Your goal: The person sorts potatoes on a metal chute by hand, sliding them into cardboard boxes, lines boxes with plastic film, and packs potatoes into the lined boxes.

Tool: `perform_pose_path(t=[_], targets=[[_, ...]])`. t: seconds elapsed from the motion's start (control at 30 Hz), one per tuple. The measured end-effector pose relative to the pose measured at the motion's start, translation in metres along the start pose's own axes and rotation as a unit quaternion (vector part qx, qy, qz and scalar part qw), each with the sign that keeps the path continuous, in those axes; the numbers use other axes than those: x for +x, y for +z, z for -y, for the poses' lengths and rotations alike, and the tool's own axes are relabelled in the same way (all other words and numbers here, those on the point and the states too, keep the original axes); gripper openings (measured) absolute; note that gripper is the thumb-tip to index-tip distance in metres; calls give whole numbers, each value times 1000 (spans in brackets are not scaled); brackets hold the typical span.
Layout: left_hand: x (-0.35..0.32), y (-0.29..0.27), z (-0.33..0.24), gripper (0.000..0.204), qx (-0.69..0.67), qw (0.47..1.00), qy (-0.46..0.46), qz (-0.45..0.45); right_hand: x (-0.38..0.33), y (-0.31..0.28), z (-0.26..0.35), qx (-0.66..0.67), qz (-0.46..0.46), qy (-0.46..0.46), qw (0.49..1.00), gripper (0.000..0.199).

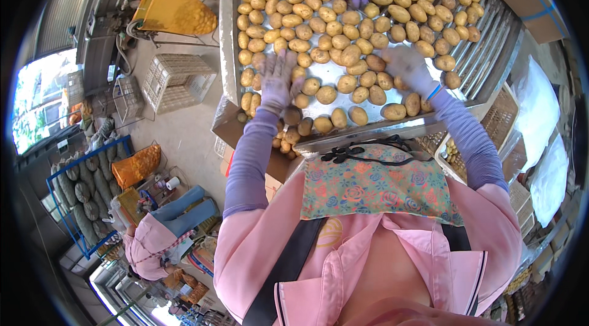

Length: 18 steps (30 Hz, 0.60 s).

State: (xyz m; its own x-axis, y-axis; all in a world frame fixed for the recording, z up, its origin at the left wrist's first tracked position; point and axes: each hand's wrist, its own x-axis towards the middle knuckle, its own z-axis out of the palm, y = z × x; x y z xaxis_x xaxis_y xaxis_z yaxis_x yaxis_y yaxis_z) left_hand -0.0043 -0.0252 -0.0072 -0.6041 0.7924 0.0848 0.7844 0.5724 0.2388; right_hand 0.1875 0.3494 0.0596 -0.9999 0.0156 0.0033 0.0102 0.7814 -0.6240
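Resting my left hand (277,80) unclenched among potatoes (327,94), which the metal rim (229,50) likely keeps from rolling off; my right hand (407,69) blurs, its grip I cannot tell

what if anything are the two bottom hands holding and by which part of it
The left hand is spread flat among potatoes, gripping none visibly. The right hand is blurred; whether it holds one cannot be told.
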Motion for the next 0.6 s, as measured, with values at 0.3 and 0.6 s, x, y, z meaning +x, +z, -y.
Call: perform_pose_path(t=[0.3,0.6], targets=[[58,26,-125,82,9,992,-121,29,37,-12,2,-332,102,117,930,73],[-120,-28,-62,72,41,997,-52,38,-31,53,56,-203,94,-136,965,72]])
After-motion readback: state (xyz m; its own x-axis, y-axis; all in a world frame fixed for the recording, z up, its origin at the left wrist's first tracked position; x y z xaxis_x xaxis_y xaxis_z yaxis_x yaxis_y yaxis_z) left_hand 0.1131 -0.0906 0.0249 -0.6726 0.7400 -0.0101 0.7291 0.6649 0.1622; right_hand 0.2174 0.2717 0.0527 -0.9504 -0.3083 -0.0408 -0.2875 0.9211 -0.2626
